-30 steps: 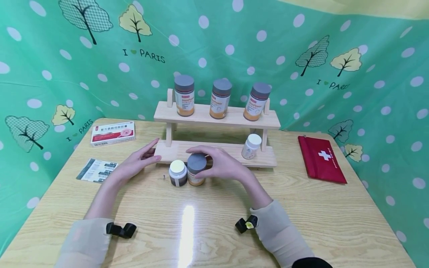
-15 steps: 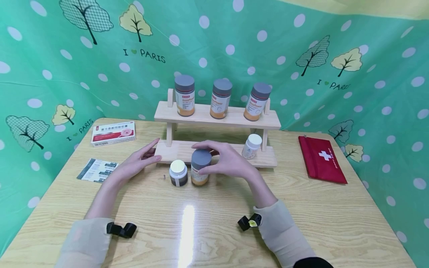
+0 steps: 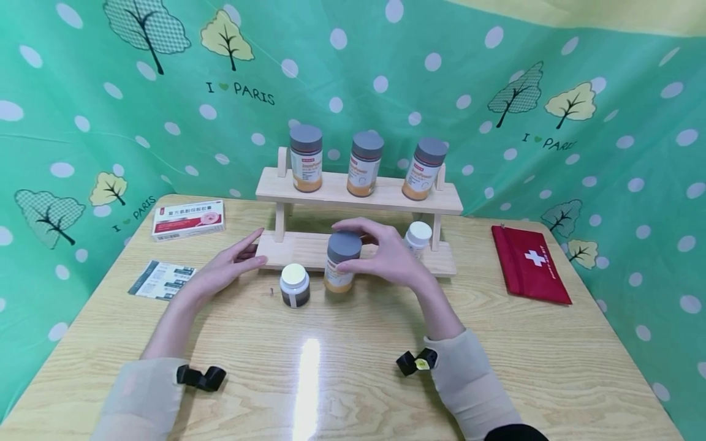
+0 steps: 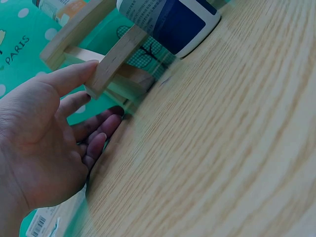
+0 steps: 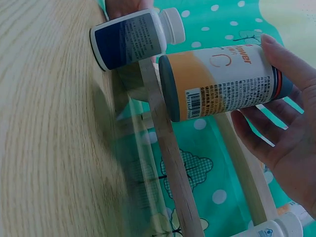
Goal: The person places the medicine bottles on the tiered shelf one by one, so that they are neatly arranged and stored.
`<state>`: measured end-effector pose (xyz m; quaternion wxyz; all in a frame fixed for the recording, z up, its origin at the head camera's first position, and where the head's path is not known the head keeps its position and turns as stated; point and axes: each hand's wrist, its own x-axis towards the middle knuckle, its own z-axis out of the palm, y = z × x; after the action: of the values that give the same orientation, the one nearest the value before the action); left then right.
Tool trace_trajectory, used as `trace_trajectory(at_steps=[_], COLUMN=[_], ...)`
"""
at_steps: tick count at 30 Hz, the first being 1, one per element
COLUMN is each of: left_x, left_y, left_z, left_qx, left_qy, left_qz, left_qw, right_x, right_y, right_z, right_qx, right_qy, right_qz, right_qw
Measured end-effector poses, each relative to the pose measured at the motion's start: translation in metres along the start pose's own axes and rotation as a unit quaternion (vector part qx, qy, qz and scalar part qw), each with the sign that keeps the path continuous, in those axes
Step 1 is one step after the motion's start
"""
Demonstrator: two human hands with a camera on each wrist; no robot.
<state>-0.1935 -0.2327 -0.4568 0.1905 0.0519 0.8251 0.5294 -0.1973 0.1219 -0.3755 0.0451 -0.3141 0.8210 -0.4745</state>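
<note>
My right hand (image 3: 388, 254) grips a supplement bottle (image 3: 337, 275) with a grey lid and orange-and-white label, thumb and fingers around its top. In the right wrist view the bottle's base is off the table, close in front of the lower shelf plank. A small dark blue bottle with a white cap (image 3: 295, 285) stands on the table to its left. My left hand (image 3: 223, 269) touches the left end of the two-tier wooden shelf (image 3: 295, 248), its thumb at the front corner of the lower plank and its other fingers loosely bent.
Three similar grey-lidded bottles (image 3: 306, 160) stand on the upper tier. A small white bottle (image 3: 417, 236) stands at the lower tier's right, partly behind my right hand. A medicine box (image 3: 189, 220) and a blister pack (image 3: 162, 280) lie left; a red first aid pouch (image 3: 529, 263) lies right.
My right hand has lifted the grey-lidded bottle and moved it rightward and toward the shelf, away from the small dark blue bottle. My left hand stays at the shelf's end.
</note>
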Motion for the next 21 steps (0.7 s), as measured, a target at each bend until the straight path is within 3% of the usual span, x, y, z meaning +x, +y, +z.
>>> trace_trajectory(at_steps=[21], left_x=[0.0009], left_y=[0.0003], left_z=[0.0016], left_qx=[0.002], left_qy=[0.003], left_qz=[0.003], left_qw=[1.0], right_x=[0.0024], right_y=[0.0074], right_z=[-0.0041], right_qx=[-0.011], right_qy=[0.102], right_qz=[0.032], right_qw=[0.9942])
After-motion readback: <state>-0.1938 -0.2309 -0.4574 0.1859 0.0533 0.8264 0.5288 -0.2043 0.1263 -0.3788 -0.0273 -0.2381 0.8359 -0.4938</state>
